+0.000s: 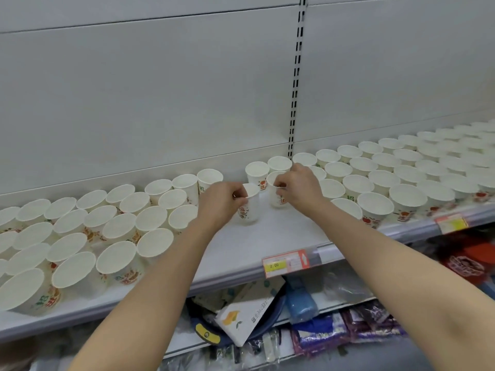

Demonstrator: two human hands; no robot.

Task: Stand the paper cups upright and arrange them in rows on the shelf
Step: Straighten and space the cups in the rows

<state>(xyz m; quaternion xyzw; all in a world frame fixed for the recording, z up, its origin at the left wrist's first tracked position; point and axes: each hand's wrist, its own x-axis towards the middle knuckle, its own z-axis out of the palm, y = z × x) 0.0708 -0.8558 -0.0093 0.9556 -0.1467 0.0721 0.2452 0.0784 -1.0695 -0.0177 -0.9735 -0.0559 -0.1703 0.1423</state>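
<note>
White store shelf (pixel 241 250) at chest height, pale back panel behind with a slotted upright (pixel 296 84). Paper cups stand upright in rows on both sides: left rows (pixel 107 226) run from the front edge back to the panel, right rows (pixel 401 172) stretch off to the far right. Bare gap in the middle, that's where I'm working. My left hand (pixel 221 200) pinches the rim of one cup (pixel 250 207), thumb and fingertips curled on the lip, cup upright on the shelf in the gap. My right hand (pixel 297 184) pinches the rim of a second cup (pixel 277 190), also upright, just beside the first and a bit further back. Two more cups (pixel 267 167) stand right behind those, near the panel. Red and yellow price tag (pixel 285 263) on the shelf's front rail, another tag (pixel 452 223) further right. Lower shelf holds a tilted white box (pixel 246 314), a blue item (pixel 301 303) and purple packets (pixel 375 322).
</note>
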